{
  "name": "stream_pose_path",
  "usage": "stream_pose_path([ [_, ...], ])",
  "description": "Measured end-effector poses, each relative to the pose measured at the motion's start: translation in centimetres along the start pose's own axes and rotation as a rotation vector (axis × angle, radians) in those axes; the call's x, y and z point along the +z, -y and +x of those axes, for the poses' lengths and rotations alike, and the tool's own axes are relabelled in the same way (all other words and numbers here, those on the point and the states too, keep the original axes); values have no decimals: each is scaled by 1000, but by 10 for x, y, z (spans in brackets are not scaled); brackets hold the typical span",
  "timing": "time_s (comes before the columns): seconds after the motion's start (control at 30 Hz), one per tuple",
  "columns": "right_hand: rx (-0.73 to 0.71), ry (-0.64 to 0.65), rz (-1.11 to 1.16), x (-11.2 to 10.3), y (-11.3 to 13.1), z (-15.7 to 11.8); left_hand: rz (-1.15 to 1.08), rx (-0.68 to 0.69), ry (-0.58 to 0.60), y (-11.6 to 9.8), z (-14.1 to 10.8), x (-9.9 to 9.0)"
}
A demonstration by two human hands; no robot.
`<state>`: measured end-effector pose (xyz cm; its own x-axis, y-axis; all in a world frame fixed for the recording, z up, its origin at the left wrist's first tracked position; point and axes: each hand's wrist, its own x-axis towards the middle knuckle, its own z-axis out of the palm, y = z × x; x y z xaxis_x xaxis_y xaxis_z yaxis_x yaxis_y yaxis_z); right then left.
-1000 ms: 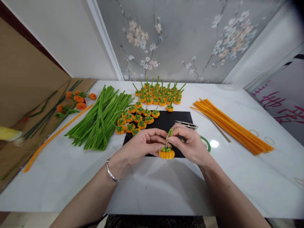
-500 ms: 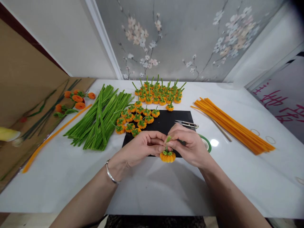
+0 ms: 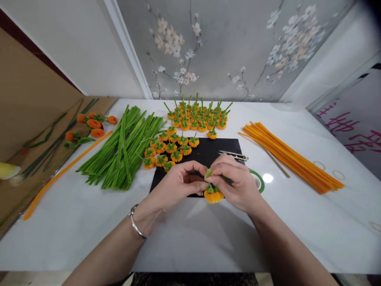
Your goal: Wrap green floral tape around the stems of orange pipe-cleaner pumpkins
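Between my hands, just over the front edge of the black mat (image 3: 212, 147), hangs a small orange pumpkin (image 3: 213, 197) made of fuzzy pipe cleaner, with green leaf loops and a green stem (image 3: 208, 173). My right hand (image 3: 236, 182) is closed on the stem, thumb and fingers pinching from the right. From the left, my left hand (image 3: 184, 180) has its curled fingertips at the stem and leaf loops; their exact contact is partly hidden. Several finished-looking pumpkins (image 3: 171, 147) sit on and beside the mat's left part. Thread snips (image 3: 233, 155) lie behind my right hand.
More pumpkins with upright stems (image 3: 196, 115) are grouped at the back. Green pipe cleaners (image 3: 122, 153) lie left, orange ones (image 3: 288, 157) right. A green tape roll (image 3: 259, 180) is beside my right hand. Orange flowers (image 3: 93, 124) rest at far left.
The pumpkin has shifted slightly right and tilted, with its leaf loops now partly behind my right fingers. My left fingers have opened a little and drawn back from its near side.
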<state>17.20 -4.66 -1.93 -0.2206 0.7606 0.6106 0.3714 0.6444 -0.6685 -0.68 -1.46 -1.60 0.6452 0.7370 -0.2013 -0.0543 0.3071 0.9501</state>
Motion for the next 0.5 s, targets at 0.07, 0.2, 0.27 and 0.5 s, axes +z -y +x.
stream_pose_path([
  [0.07, -11, -19, -52, 1, 1, 0, 41, 38, -1, 1, 0, 0],
  [0.2, -52, -46, -173, 3, 1, 0, 146, 96, 2, -1, 0, 1],
  [0.27, -71, -47, -214, 4, 1, 1, 196, 101, 2, -2, -1, 2],
  [0.5, -53, -33, -153, 6, 2, -1, 231, 53, -9, -4, -1, 8],
])
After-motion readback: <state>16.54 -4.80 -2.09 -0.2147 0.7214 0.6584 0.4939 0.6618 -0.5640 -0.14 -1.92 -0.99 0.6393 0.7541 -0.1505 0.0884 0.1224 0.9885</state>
